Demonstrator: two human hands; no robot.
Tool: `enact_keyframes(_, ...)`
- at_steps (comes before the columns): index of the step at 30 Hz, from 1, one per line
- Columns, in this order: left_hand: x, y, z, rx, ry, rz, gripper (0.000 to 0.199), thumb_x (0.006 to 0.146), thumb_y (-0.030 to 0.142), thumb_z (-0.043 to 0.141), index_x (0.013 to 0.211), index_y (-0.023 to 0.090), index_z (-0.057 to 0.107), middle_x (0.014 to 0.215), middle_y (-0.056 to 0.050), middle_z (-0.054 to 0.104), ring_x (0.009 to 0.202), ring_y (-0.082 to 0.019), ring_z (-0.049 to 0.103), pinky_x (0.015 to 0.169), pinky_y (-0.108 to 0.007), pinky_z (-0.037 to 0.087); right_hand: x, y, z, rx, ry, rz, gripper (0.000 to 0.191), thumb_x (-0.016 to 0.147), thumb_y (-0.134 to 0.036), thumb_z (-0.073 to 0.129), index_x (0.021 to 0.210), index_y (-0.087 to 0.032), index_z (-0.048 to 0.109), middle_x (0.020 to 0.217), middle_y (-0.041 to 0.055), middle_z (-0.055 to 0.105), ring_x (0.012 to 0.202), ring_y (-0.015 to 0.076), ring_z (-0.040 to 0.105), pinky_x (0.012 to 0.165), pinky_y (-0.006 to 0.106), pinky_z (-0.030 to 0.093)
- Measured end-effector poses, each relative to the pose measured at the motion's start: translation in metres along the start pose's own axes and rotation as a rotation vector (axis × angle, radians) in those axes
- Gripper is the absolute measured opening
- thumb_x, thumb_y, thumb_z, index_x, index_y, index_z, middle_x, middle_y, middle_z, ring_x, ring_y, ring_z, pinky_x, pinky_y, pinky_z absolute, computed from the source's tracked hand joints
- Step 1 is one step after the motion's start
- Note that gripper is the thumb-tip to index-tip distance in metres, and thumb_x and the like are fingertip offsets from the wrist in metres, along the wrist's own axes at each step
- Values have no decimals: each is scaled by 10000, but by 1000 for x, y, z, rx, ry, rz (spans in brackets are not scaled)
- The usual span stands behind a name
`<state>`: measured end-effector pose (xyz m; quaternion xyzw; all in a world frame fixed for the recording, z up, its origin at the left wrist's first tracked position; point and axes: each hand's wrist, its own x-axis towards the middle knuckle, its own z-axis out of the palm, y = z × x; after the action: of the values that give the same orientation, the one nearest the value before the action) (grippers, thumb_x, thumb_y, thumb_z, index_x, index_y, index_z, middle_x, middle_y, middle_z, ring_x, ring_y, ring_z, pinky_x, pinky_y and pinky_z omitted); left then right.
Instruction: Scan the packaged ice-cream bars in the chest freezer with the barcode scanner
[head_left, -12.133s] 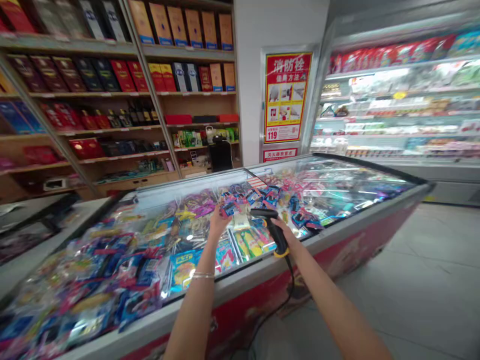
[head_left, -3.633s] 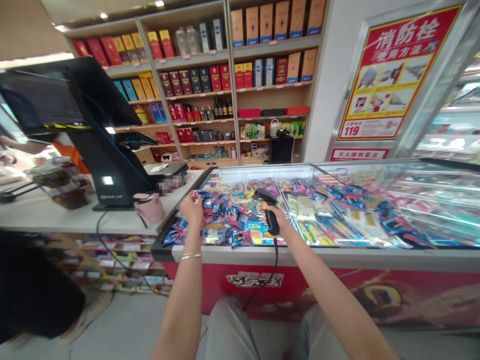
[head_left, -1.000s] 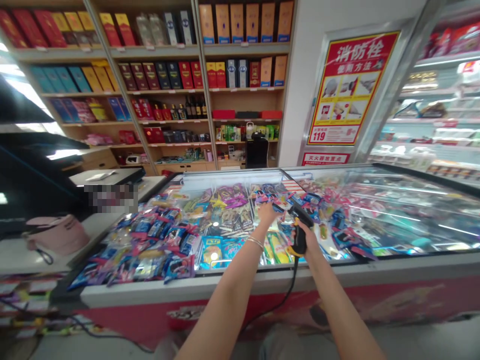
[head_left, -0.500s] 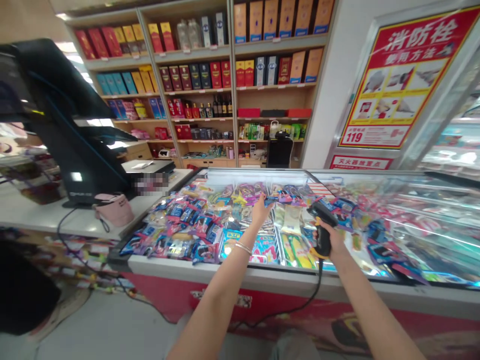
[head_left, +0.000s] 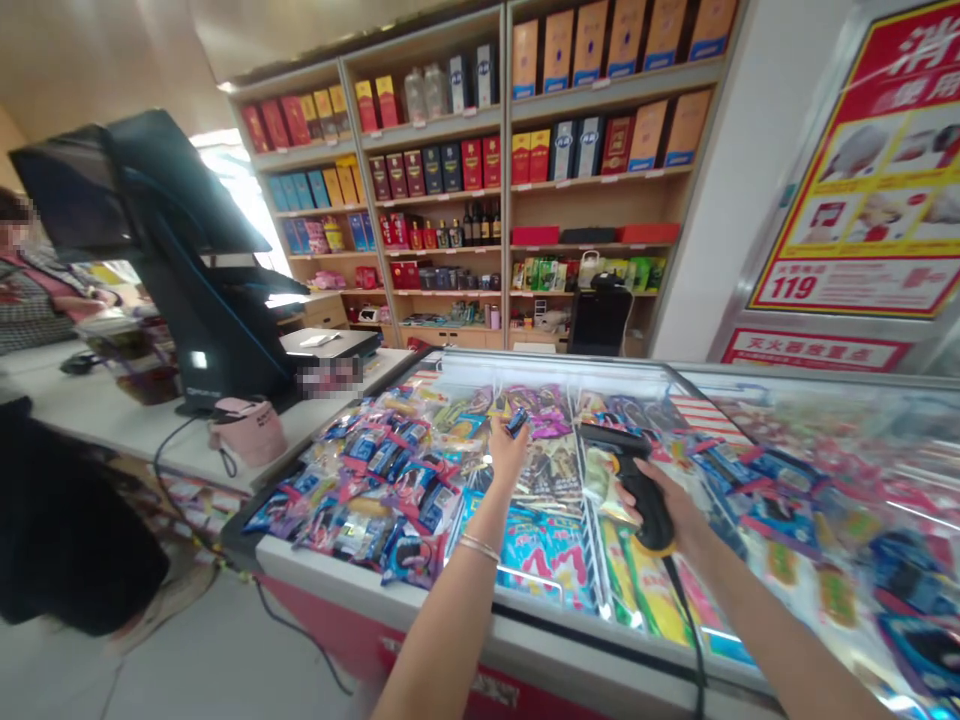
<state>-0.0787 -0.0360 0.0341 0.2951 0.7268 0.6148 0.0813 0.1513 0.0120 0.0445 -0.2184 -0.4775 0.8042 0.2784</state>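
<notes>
Over the open chest freezer (head_left: 315, 578), my left hand (head_left: 508, 445) is closed on a small dark blue package (head_left: 517, 421), a bracelet round its wrist. My right hand (head_left: 660, 500) grips the handle of a black and yellow barcode scanner (head_left: 646, 505), whose head points left toward my left hand. Blue and purple wrapped packs (head_left: 386, 450) are heaped on the freezer's left side. Light blue packs (head_left: 536, 545) lie below my left forearm, and yellow-green packs (head_left: 652, 590) lie under the scanner.
At the left, a counter (head_left: 90, 400) holds a black register (head_left: 187, 270) and a pink cup (head_left: 249, 432). A person (head_left: 45, 280) is behind it. The scanner's cable (head_left: 686, 610) hangs over the freezer's front edge. Shelves of boxes (head_left: 442, 165) stand behind.
The view has turned left and moved closer to the freezer. My left hand has drawn back slightly with the dark blue package. The scanner now points more directly left.
</notes>
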Motion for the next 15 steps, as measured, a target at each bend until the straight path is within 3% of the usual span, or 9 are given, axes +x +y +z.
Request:
enact_keyframes(2, 1, -1, 2, -88, -36, 0, 253, 751, 312, 615, 964, 188, 556, 614, 42, 566, 576, -133, 591, 548, -231, 464, -5, 3, 0, -14, -53, -27, 317, 717, -478, 635, 788, -183, 544, 460, -15, 529, 326, 100, 436, 316, 201, 313)
enact_keyframes(6, 5, -3, 1, -186, -60, 44, 299, 799, 355, 567, 1052, 195, 583, 657, 23, 603, 543, -120, 591, 500, -221, 470, -10, 8, 1, -46, -17, -110, 307, 725, -447, 654, 851, -200, 522, 470, -28, 540, 331, 97, 432, 321, 196, 310)
enact_keyframes(15, 17, -5, -9, -280, -163, 71, 324, 792, 361, 582, 1025, 146, 647, 721, -41, 683, 612, -171, 659, 507, -256, 522, -13, 16, 4, -41, -83, -130, 297, 739, -398, 674, 921, -197, 552, 518, -28, 555, 373, 93, 464, 330, 185, 343)
